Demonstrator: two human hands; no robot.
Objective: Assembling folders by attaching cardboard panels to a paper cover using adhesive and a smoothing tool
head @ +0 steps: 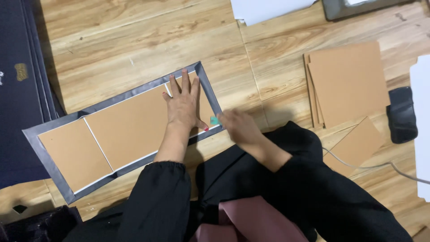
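- Cardboard panels (130, 127), three brown pieces side by side, lie on a long grey sheet (45, 154) whose border shows all round them; the sheet rests tilted on the wooden floor (134, 40), its left end nearer the person.
- Left hand (183, 104) lies flat, fingers spread wide, palm down on the right-hand panel, holding nothing.
- Right hand (239, 125), blurred, sits at the sheet's lower right corner, fingers closed on a small teal tool (214, 120) that touches the grey border.
- Black sleeves (156, 201) cover both forearms; a pink cloth (251, 222) lies in the lap.
- Stack of spare brown boards (347, 83) rests on the floor well to the right, with one more board (356, 145) just below it.
- Black object (402, 114) lies beside that stack, a grey cable (380, 166) running under it.
- Dark panel (22, 89) lies along the left edge, just beside the sheet.
- White sheet (268, 9) lies at the top.
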